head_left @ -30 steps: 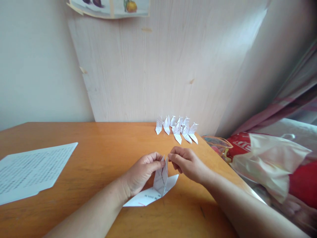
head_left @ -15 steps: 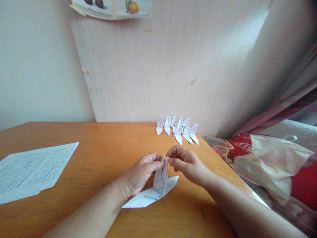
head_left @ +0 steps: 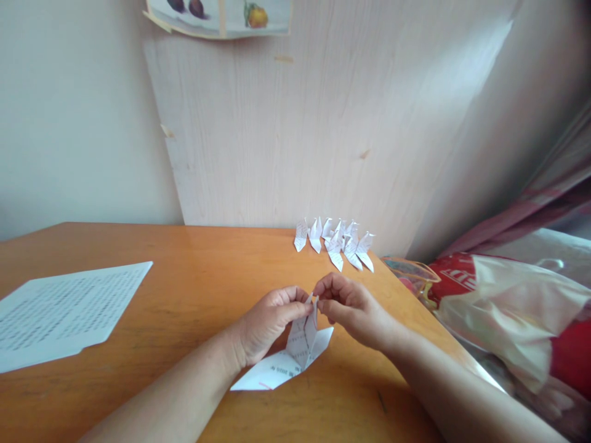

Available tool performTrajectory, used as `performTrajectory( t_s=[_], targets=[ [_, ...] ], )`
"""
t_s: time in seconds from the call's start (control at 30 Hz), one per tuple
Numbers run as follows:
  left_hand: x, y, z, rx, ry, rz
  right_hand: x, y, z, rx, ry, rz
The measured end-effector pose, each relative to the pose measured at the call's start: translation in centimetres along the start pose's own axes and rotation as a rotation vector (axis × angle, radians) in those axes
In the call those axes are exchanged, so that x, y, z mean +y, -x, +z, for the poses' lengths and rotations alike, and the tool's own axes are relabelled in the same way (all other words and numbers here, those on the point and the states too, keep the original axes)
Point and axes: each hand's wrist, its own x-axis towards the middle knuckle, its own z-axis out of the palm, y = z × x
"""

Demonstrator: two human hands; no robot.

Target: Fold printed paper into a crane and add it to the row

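Observation:
A folded paper crane, made from white printed paper, stands just over the table with its wings spread to the lower left and right. My left hand pinches one of its upright points between thumb and fingers. On the other upright point, the thumb and fingertips of my right hand are closed at the tip. Part of the crane's upper edge is hidden behind my left thumb. Several smaller-looking finished paper cranes stand in a cluster at the far right of the table.
A stack of printed sheets lies on the wooden table at the left. Beyond the right edge are a cream plastic bag and red bags. A pale board rises behind the table, with a fruit picture on it.
The view has shifted slightly, so the surroundings sit a little further right. Both hands keep their pinch on the crane's upright points, with hardly any movement.

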Motion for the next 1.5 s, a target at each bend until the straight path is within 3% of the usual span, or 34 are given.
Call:
performTrajectory(
  t_s=[0.37, 0.73, 1.13, 1.3, 1.5],
  targets=[
    [0.32, 0.23, 0.52, 0.035, -0.007, 0.004, -0.5, 0.41, 0.34, 0.083, 0.213, -0.104],
    [0.54, 0.12, 0.94, 0.109, -0.061, 0.125, -0.17, 0.57, 0.59, 0.219, 0.605, -0.349],
    [0.45, -0.17, 0.47, 0.177, -0.107, 0.239, 0.03, 0.78, 0.33, 0.165, 0.805, -0.437],
    [0.6, -0.09, 0.5, 0.18, -0.142, 0.265, -0.07, 0.88, 0.36, 0.16, 0.801, -0.456],
    [0.89, -0.01, 0.5, 0.241, -0.259, 0.326, -0.05, 0.83, 0.36, 0.257, 0.69, -0.427]
  ],
)
